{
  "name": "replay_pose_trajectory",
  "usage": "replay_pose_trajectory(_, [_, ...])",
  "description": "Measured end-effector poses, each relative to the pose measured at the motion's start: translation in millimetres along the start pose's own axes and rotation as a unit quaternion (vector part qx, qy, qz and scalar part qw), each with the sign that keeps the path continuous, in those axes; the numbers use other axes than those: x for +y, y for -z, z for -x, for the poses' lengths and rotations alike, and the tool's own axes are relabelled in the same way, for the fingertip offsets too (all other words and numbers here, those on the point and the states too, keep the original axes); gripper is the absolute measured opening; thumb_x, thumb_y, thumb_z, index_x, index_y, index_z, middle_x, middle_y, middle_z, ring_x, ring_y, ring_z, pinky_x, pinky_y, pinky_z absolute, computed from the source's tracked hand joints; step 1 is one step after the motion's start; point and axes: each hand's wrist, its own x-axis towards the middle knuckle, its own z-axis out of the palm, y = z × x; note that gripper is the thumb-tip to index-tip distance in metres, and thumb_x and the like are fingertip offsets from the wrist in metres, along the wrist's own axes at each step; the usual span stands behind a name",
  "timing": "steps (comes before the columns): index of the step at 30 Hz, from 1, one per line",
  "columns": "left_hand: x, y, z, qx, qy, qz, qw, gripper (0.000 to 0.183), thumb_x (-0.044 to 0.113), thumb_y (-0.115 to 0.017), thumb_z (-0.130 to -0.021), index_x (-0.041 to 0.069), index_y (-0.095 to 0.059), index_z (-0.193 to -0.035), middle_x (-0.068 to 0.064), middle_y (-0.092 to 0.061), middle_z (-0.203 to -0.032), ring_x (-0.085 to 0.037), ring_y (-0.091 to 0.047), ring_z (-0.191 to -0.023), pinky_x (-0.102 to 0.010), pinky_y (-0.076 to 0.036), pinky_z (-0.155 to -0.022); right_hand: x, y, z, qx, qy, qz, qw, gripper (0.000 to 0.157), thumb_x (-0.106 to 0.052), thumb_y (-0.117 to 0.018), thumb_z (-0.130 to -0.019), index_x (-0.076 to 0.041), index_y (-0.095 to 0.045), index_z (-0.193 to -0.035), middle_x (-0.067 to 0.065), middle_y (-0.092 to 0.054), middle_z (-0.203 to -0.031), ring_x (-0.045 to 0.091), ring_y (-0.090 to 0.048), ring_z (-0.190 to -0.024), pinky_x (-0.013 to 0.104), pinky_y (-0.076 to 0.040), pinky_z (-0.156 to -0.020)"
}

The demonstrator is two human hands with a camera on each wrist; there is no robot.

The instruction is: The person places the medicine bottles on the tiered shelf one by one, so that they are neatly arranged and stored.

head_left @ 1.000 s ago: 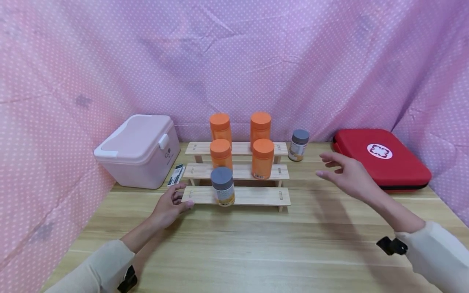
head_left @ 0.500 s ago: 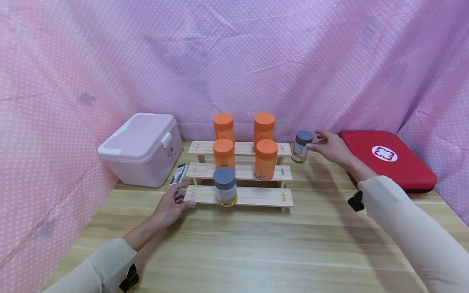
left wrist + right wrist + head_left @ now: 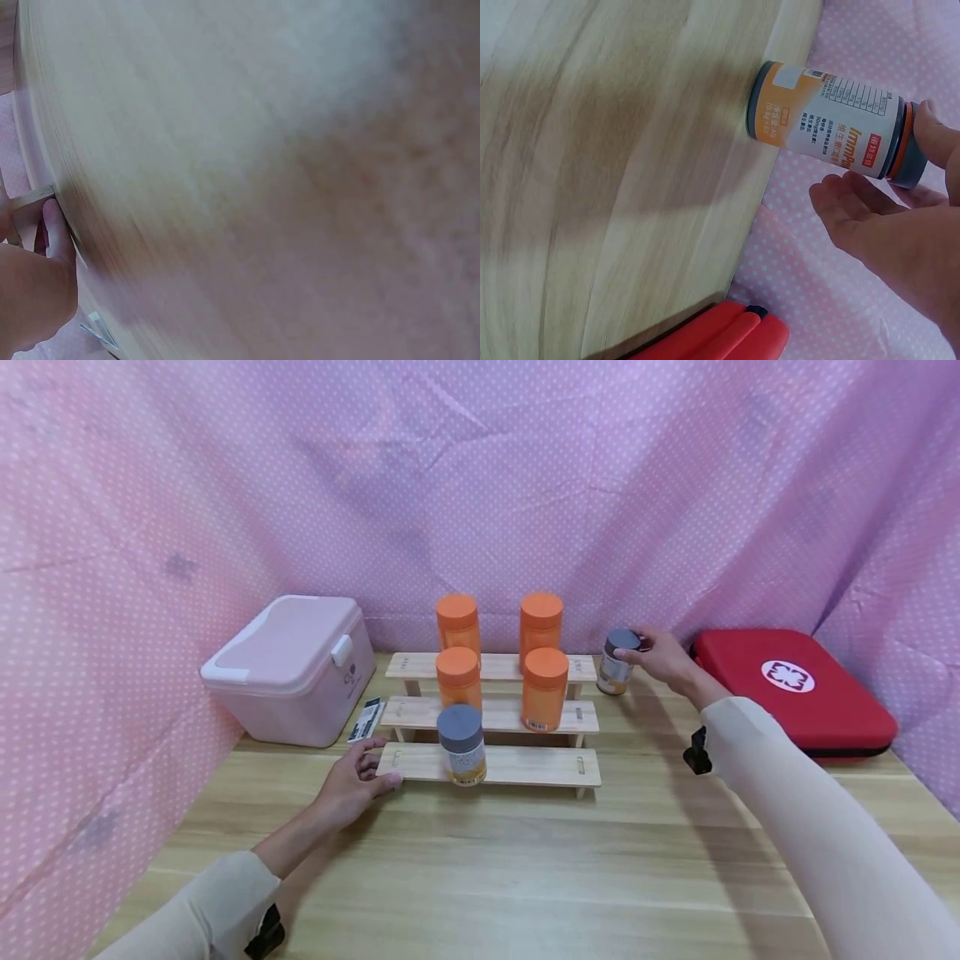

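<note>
My left hand (image 3: 348,785) grips the left end of the lowest step of the wooden tiered rack (image 3: 540,762), thumb at the front edge. In the left wrist view that hand (image 3: 37,289) shows only at the lower left. On the right, my right hand (image 3: 667,664) pinches the grey cap of a pill bottle (image 3: 615,672) standing on the table beside the rack. Its white and orange label shows in the right wrist view, with thumb and finger on the cap. Another grey-capped bottle (image 3: 462,747) stands on the lowest step. Orange bottles (image 3: 543,693) stand in pairs on the two upper steps.
A pale pink lidded box (image 3: 288,668) is at the left, with a small flat printed packet (image 3: 366,720) between it and the rack. A red first-aid case (image 3: 795,685) lies at the right. Pink dotted cloth (image 3: 510,485) hangs behind the wooden table (image 3: 480,868).
My right hand has moved left and away from me to the grey-capped bottle beside the rack and taken hold of its cap. The left hand keeps its grip on the rack.
</note>
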Motion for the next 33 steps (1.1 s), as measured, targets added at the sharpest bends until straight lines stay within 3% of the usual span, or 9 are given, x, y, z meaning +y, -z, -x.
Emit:
replay_pose_trajectory(8, [-0.3, -1.1, -0.1, 0.003, -0.005, 0.003, 1.0000, 0.060, 0.011, -0.071, -0.088, 0.004, -0.040, -0.139, -0.023, -0.062, -0.120, -0.030, -0.058, -0.109, -0.037, -0.048, -0.091, 1.1, -1.3, 1.6, 0.003, 0.014, -0.016, 1.000, 0.052, -0.011, -0.056, -0.098, 0.010, -0.036, -0.140, 0.031, -0.047, -0.129, 0.031, -0.048, -0.111, 0.034, -0.047, -0.086])
replay_pose_trajectory(12, [-1.3, -1.6, -0.7, 0.000, 0.001, 0.005, 1.0000, 0.060, 0.011, -0.071, -0.088, 0.004, -0.040, -0.139, -0.023, -0.061, -0.122, -0.031, -0.058, -0.110, -0.038, -0.048, -0.092, 3.7, 2.1, 8.6, 0.006, 0.029, 0.005, 1.000, 0.052, -0.012, -0.057, -0.097, 0.011, -0.036, -0.140, 0.031, -0.048, -0.128, 0.032, -0.049, -0.110, 0.028, -0.049, -0.084])
replay_pose_trajectory(17, [-2.3, -1.1, -0.6, 0.001, -0.002, 0.002, 1.0000, 0.060, 0.011, -0.071, -0.088, 0.004, -0.040, -0.139, -0.023, -0.061, -0.122, -0.031, -0.057, -0.111, -0.041, -0.047, -0.094, 2.8, 12.9, 26.1, 0.010, 0.050, 0.043, 0.998, 0.055, -0.017, -0.058, -0.097, 0.009, -0.037, -0.141, 0.030, -0.051, -0.126, 0.036, -0.050, -0.112, 0.021, -0.047, -0.080])
replay_pose_trajectory(23, [-2.8, -0.6, -1.0, 0.000, -0.012, -0.002, 0.9999, 0.059, 0.011, -0.070, -0.088, 0.004, -0.040, -0.138, -0.022, -0.063, -0.119, -0.029, -0.058, -0.108, -0.036, -0.048, -0.090, -4.8, 30.1, 56.3, 0.003, 0.039, 0.080, 0.996, 0.062, -0.030, -0.061, -0.095, -0.002, -0.038, -0.146, 0.024, -0.051, -0.132, 0.034, -0.050, -0.118, 0.031, -0.046, -0.090])
replay_pose_trajectory(26, [-2.9, -0.8, -0.9, -0.002, -0.009, 0.000, 1.0000, 0.059, 0.010, -0.070, -0.088, 0.004, -0.041, -0.138, -0.022, -0.063, -0.118, -0.027, -0.058, -0.106, -0.034, -0.048, -0.089, -6.1, 34.1, 72.7, -0.005, 0.034, 0.076, 0.997, 0.064, -0.033, -0.063, -0.094, -0.004, -0.038, -0.146, 0.021, -0.051, -0.134, 0.032, -0.050, -0.119, 0.020, -0.047, -0.087])
replay_pose_trajectory(30, [-2.8, -0.8, -0.3, -0.003, -0.004, -0.001, 1.0000, 0.059, 0.011, -0.070, -0.088, 0.004, -0.040, -0.139, -0.021, -0.063, -0.118, -0.027, -0.058, -0.106, -0.034, -0.048, -0.088, -6.6, 34.8, 95.2, -0.013, 0.059, 0.076, 0.995, 0.062, -0.029, -0.065, -0.093, -0.004, -0.041, -0.144, 0.019, -0.055, -0.129, 0.018, -0.055, -0.112, 0.008, -0.044, -0.079])
replay_pose_trajectory(33, [-2.4, -0.4, -0.4, -0.004, -0.005, -0.001, 1.0000, 0.061, 0.012, -0.071, -0.088, 0.004, -0.039, -0.139, -0.021, -0.063, -0.119, -0.027, -0.059, -0.106, -0.032, -0.048, -0.088, -9.0, 34.3, 111.4, -0.019, 0.089, 0.082, 0.993, 0.060, -0.023, -0.068, -0.091, -0.002, -0.043, -0.142, 0.019, -0.058, -0.125, 0.003, -0.057, -0.101, 0.008, -0.046, -0.078])
